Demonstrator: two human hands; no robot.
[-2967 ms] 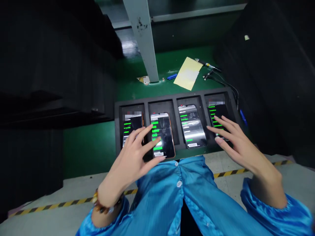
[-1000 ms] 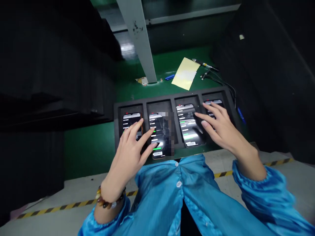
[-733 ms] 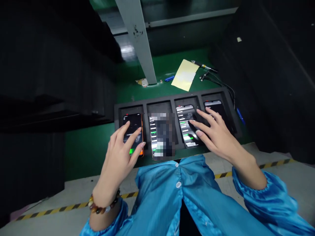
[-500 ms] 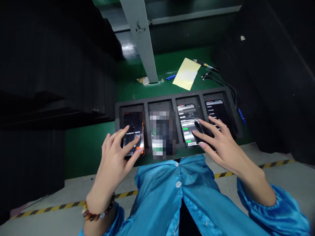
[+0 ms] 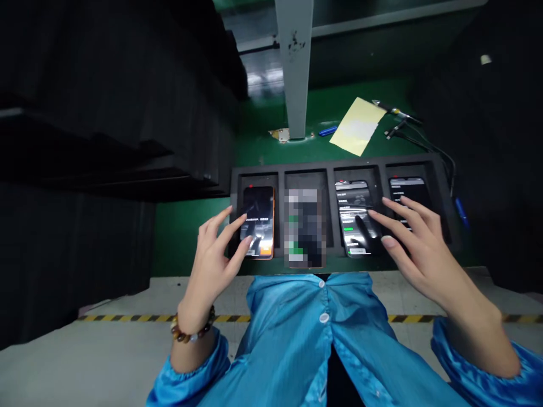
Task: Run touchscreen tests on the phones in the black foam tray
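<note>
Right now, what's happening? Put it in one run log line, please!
left hand: spread over leftmost phone's left side; right hand: spread over rightmost phone; tray: four phones in a row; contact: cannot tell

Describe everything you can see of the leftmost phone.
The phone lies face up in the leftmost compartment of the dark tray, its lower end toward the wearer. It is a slim slab with a glossy, glass-looking front and an orange edge showing along its right side. The screen is lit but mostly black, with a line of small white text across the middle, an orange patch at lower right and glare lower down. The left hand has fingertips over its left side; whether they touch is unclear.
</note>
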